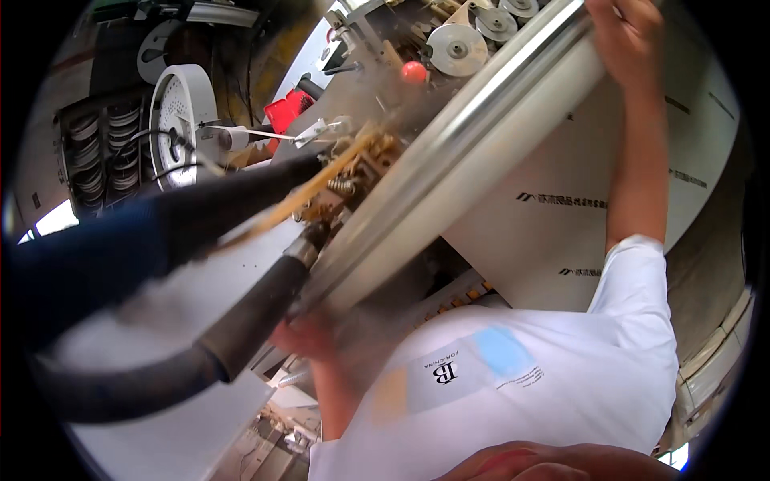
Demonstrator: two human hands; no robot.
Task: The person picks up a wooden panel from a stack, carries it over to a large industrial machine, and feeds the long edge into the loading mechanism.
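A long, shiny silver-and-white length (449, 152), perhaps a panel or a bar, runs slantwise from the lower left to the upper right. At its far end my right hand (630, 40) bends its fingers over it, the arm stretched out. My left hand (309, 337) is beside its near end, smeared by motion, so its fingers cannot be read. Below and to the right lies a large pale board (545, 224) with dark print. Left of the long length sits a machine head (357, 172) with springs and brass-coloured parts, partly blurred.
Thick black hoses (265, 313) cross the left side. Farther off stand a white perforated reel (180, 120), a red tray (289, 110), a red ball knob (414, 72) and grey discs (457, 50). A rack of coiled strips (104, 152) is at the far left.
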